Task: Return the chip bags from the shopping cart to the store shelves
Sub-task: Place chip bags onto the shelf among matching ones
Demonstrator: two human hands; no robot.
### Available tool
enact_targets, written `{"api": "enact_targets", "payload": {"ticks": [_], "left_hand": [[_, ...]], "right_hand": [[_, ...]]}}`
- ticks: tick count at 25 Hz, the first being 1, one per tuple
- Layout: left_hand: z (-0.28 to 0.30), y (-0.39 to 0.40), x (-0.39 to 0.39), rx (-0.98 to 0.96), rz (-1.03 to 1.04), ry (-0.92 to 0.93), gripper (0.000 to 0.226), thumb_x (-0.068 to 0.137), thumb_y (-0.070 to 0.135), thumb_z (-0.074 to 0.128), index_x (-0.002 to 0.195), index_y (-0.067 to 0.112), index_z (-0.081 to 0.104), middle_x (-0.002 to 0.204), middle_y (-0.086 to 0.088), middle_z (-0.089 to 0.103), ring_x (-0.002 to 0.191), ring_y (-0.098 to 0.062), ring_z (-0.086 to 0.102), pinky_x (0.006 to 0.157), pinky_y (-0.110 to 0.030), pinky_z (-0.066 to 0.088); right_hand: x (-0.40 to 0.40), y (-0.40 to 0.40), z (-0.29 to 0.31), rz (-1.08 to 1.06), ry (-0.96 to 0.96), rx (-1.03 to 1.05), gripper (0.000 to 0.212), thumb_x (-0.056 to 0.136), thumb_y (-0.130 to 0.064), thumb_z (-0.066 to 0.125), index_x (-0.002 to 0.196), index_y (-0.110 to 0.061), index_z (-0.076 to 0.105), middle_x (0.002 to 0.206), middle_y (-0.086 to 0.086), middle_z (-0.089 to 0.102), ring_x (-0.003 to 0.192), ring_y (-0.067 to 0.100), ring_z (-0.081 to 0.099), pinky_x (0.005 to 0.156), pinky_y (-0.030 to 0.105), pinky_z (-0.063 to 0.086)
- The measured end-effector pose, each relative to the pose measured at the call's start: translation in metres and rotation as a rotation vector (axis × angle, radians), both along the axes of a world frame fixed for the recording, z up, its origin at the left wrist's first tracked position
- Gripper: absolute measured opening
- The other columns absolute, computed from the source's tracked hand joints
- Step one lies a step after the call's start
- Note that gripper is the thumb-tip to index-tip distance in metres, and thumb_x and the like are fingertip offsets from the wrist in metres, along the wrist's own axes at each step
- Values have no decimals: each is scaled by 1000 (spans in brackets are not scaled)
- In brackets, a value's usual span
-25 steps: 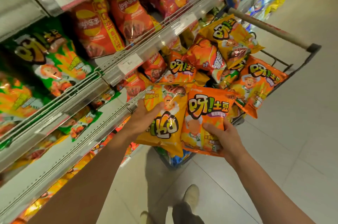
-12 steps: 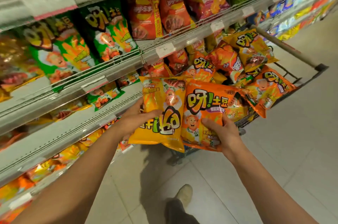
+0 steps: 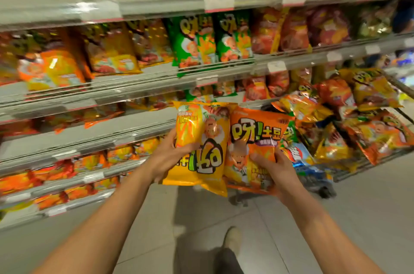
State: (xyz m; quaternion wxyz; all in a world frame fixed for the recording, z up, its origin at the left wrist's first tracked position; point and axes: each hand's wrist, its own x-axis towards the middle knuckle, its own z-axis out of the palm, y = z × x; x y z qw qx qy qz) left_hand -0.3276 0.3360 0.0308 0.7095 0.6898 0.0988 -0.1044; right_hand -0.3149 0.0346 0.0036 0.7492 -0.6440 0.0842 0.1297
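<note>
My left hand (image 3: 170, 157) grips a yellow chip bag (image 3: 202, 146) by its left edge, thumb across the front; its print reads sideways. My right hand (image 3: 274, 169) grips an orange chip bag (image 3: 253, 139) at its lower right, held upright next to the yellow one. Both bags hang in front of the lower shelves (image 3: 112, 137). Behind and to the right, the shopping cart (image 3: 367, 164) is heaped with several more orange, yellow and red chip bags (image 3: 336, 117).
Tiered grey shelves run across the view, packed with green bags (image 3: 212, 41), red bags (image 3: 293, 29) and orange-yellow bags (image 3: 107, 50). Price tags line the shelf fronts. Pale tiled floor (image 3: 358, 217) lies below, with my shoe (image 3: 233, 238) on it.
My head has turned left toward the shelves, so the cart has slid to the right edge of view. Both hands keep the same grip on their bags, now facing the lower shelves.
</note>
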Motion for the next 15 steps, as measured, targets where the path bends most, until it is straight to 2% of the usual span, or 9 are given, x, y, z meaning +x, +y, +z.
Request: {"api": "enact_targets", "payload": {"ticks": [2, 4, 5, 8, 10, 13, 15], "left_hand": [[0, 30, -29, -18, 91, 18, 65, 65, 36, 88, 121, 42, 58, 105, 7, 77, 92, -16, 76, 67, -29, 61], [0, 58, -55, -31, 154, 33, 73, 65, 35, 89, 129, 36, 54, 113, 2, 76, 97, -21, 75, 75, -37, 62], [-1, 72, -67, -36, 195, 38, 76, 66, 35, 89, 132, 33, 52, 116, 0, 75, 99, -22, 75, 77, -39, 62], [-6, 112, -99, -41, 324, 51, 81, 64, 38, 93, 133, 32, 51, 113, 0, 76, 98, -22, 75, 75, -38, 62], [-10, 138, -116, -26, 407, 65, 83, 59, 44, 93, 131, 34, 53, 113, 1, 76, 98, -22, 75, 77, -38, 62], [-20, 177, -133, -26, 543, 83, 83, 57, 45, 93, 131, 34, 55, 113, 1, 76, 98, -22, 75, 76, -36, 62], [-26, 203, -140, -25, 626, 115, 84, 57, 44, 93, 131, 34, 55, 116, -3, 75, 101, -27, 74, 85, -45, 60]], "right_hand": [[-5, 30, -1, 49, 8, -45, 59, 64, -35, 91, 117, -27, 68, 107, 3, 79, 92, 27, 78, 72, 44, 64], [-6, 58, -2, 107, 23, -84, 55, 65, -33, 90, 115, -28, 68, 101, -2, 80, 86, 22, 78, 70, 40, 64], [-6, 73, -3, 150, 38, -88, 52, 68, -30, 90, 116, -28, 68, 101, -3, 80, 87, 22, 78, 74, 43, 63], [-5, 121, -11, 311, 60, -70, 54, 72, -29, 88, 121, -27, 66, 109, 2, 79, 97, 28, 77, 88, 54, 60], [-2, 158, -16, 379, 69, -68, 57, 70, -29, 88, 122, -25, 66, 110, 3, 79, 98, 29, 76, 90, 56, 59], [11, 218, -29, 479, 94, -67, 49, 76, -20, 86, 121, -23, 67, 110, 6, 78, 100, 33, 75, 93, 61, 56], [23, 256, -37, 574, 91, -46, 50, 78, -23, 86, 123, -28, 67, 115, 5, 77, 104, 31, 74, 92, 54, 58]]}}
